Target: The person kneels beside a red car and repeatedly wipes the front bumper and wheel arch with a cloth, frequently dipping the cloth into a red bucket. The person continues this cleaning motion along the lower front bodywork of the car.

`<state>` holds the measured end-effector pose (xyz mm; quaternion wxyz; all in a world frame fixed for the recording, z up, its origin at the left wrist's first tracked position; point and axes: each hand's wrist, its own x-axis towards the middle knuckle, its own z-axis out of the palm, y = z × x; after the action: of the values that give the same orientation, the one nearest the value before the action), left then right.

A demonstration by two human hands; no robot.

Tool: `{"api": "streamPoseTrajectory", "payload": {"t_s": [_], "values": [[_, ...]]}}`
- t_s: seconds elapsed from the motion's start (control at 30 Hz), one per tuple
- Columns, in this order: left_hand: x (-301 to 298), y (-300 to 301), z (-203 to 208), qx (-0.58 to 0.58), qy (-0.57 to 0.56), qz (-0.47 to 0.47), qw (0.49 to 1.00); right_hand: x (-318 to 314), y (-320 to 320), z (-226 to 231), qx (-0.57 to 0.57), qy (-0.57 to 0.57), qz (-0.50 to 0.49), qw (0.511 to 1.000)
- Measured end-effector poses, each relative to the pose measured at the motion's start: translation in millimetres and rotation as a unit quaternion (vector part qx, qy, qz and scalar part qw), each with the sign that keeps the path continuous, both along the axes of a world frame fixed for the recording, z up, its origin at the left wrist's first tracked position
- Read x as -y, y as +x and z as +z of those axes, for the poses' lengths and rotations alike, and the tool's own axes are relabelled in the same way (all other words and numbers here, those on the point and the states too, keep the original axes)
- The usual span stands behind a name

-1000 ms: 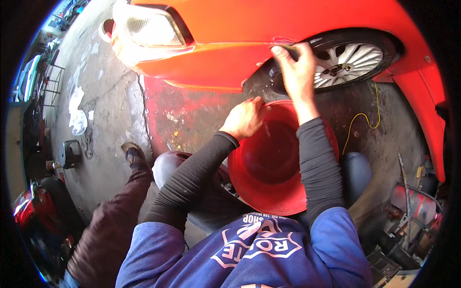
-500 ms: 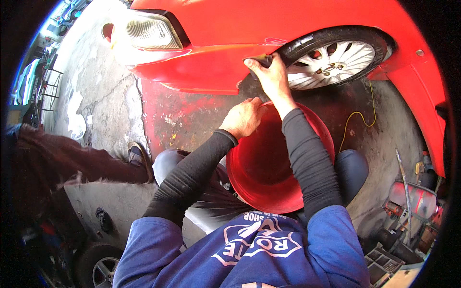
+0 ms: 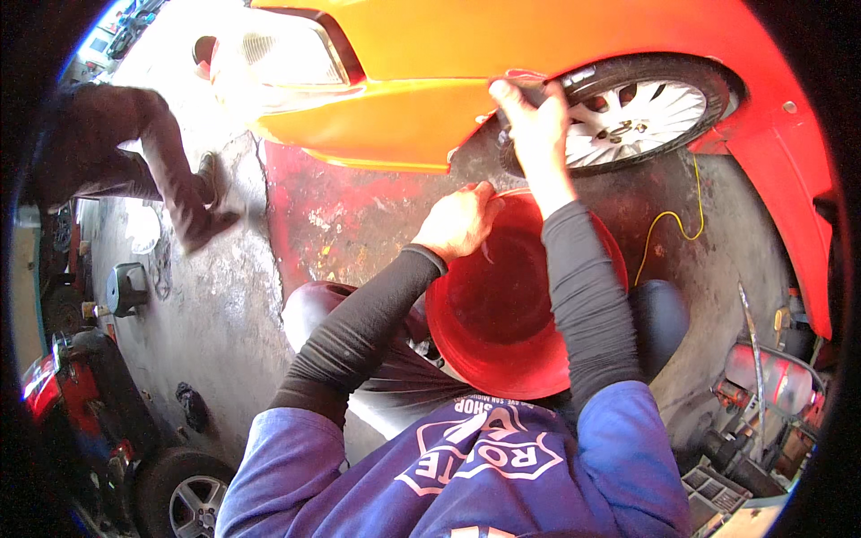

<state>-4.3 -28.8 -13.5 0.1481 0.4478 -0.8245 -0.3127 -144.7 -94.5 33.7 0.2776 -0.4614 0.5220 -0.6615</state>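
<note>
My right hand (image 3: 538,134) is closed around a dark pad (image 3: 534,93), thumb to its left, at the front edge of the wheel arch. Behind it is the car's bumper (image 3: 386,121), orange-looking in the bright light, and to its right the tyre with a white multi-spoke wheel (image 3: 641,125). My left hand (image 3: 456,222) makes a loose fist over the far left rim of a red tub (image 3: 502,363) between my knees. A thin pale streak hangs below that fist, inside the tub. Whatever the left fingers hold is hidden.
A person in dark trousers (image 3: 161,152) is at the far left. A vehicle's wheel (image 3: 193,502) stands at the lower left, with a dark lump (image 3: 191,405) on the floor above it. A yellow cord (image 3: 668,215) lies right of the tub. Tools and a tray (image 3: 713,493) crowd the lower right.
My right hand has moved a little up and right with the pad. The left hand stays at the tub. The other person has moved from lower left toward the upper left. The bumper looks brighter.
</note>
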Motion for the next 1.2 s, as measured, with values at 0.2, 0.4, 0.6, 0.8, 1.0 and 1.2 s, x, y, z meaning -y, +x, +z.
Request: {"api": "streamPoseTrajectory", "payload": {"t_s": [0.2, 0.4, 0.6, 0.8, 1.0, 1.2], "values": [[0.5, -0.5, 6.5, -0.025, -0.011, 0.000, 1.000, -7.9, -6.0, 5.1, -0.110, 0.079, 0.082, 0.987], [0.6, -0.3, 2.9, -0.020, -0.028, -0.002, 0.999, -15.6, -7.0, 18.9, -0.089, 0.139, 0.053, 0.985], [-0.3, -2.4, 5.2, -0.025, -0.007, 0.011, 1.000, -11.2, -10.6, 16.6, -0.023, 0.041, 0.023, 0.999], [1.4, 0.3, 6.1, -0.023, -0.017, -0.011, 1.000, -13.4, -11.5, -1.2, -0.201, 0.188, 0.085, 0.958], [1.7, 0.7, -1.6, -0.048, -0.008, -0.002, 0.999, -9.2, -34.3, 16.0, -0.177, -0.027, 0.000, 0.984], [3.9, -2.0, -2.4, -0.038, -0.021, -0.014, 0.999, -8.6, -8.9, 1.8, -0.216, 0.112, 0.065, 0.968]]}}
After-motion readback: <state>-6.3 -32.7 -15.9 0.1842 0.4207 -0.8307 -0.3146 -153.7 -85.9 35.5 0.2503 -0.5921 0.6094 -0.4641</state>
